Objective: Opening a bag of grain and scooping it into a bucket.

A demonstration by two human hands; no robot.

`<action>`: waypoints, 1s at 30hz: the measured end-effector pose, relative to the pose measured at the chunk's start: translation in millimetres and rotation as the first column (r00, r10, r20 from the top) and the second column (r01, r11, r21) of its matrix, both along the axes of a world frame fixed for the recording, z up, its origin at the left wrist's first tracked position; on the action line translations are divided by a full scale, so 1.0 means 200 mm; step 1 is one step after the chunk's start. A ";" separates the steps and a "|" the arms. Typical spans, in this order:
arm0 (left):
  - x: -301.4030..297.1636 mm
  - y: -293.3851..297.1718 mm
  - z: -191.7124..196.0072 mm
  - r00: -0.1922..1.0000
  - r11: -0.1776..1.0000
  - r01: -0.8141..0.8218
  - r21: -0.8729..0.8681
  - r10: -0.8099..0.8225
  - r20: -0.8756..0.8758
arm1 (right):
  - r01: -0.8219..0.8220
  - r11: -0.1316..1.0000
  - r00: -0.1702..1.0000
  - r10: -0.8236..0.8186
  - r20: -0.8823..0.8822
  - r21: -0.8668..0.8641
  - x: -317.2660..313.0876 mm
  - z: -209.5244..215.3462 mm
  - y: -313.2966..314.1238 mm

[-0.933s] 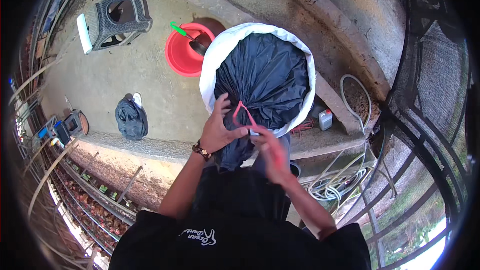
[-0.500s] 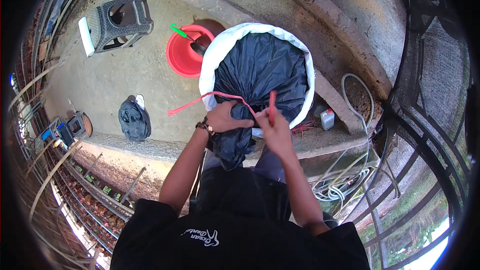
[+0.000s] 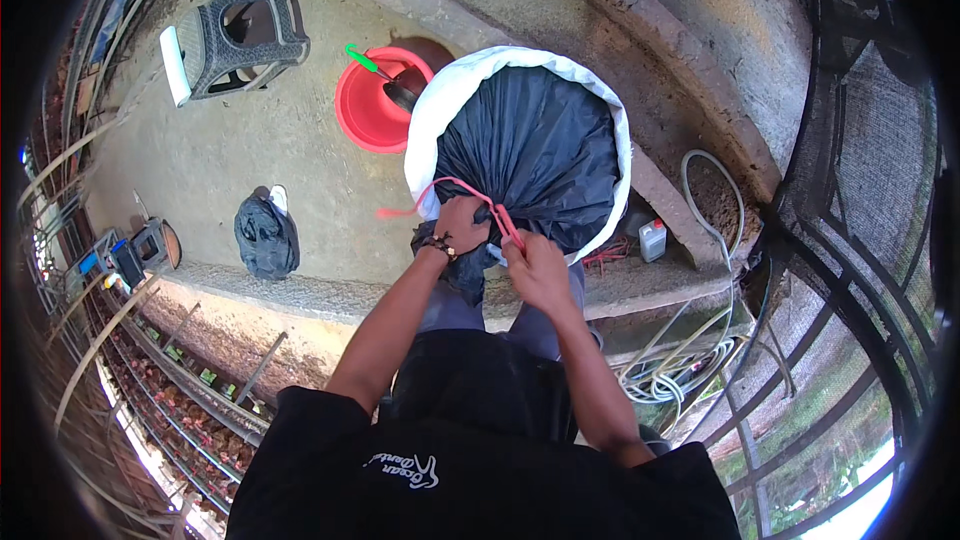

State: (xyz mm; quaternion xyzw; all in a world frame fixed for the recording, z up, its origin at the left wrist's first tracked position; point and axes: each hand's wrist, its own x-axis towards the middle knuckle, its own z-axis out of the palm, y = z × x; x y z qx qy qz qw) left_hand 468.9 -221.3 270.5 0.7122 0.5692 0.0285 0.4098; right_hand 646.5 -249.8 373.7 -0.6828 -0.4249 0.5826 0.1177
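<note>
A full black plastic bag (image 3: 535, 140) sits inside a white sack (image 3: 425, 145) with its rim rolled down, close in front of my legs. My left hand (image 3: 462, 224) is closed round the gathered neck of the black bag. A red plastic string (image 3: 455, 182) loops over the neck, and one loose end trails off to the left. My right hand (image 3: 538, 268) pinches the string just right of the neck and draws it toward me. The bunched bag mouth (image 3: 462, 278) hangs below my left hand, partly hidden by it.
A red basin (image 3: 365, 115) with a green-handled trowel (image 3: 362, 60) stands left of the sack. Farther left are a grey stool (image 3: 205, 50) and a dark bundled bag (image 3: 266, 240). At right lie a white jug (image 3: 652, 240) and a coiled hose (image 3: 680, 375).
My left hand has shifted right and up along the bag's neck. My right hand has come down toward me, pulling the string, and the loose end has moved right.
</note>
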 end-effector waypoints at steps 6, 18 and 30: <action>0.03 -0.05 -0.08 0.995 0.996 -0.059 -0.073 0.053 -0.079 | 0.292 0.937 0.911 -0.333 -0.243 -0.190 -0.02 0.19 -0.06; 0.05 0.09 -0.10 0.992 0.970 -0.125 -0.209 0.118 -0.048 | 0.488 0.582 0.602 -0.764 -0.233 -0.650 0.19 0.24 0.18; 0.05 0.18 -0.09 0.994 0.937 -0.107 -0.332 0.090 -0.066 | -0.264 0.909 0.927 0.147 0.345 0.322 -0.15 -0.21 0.30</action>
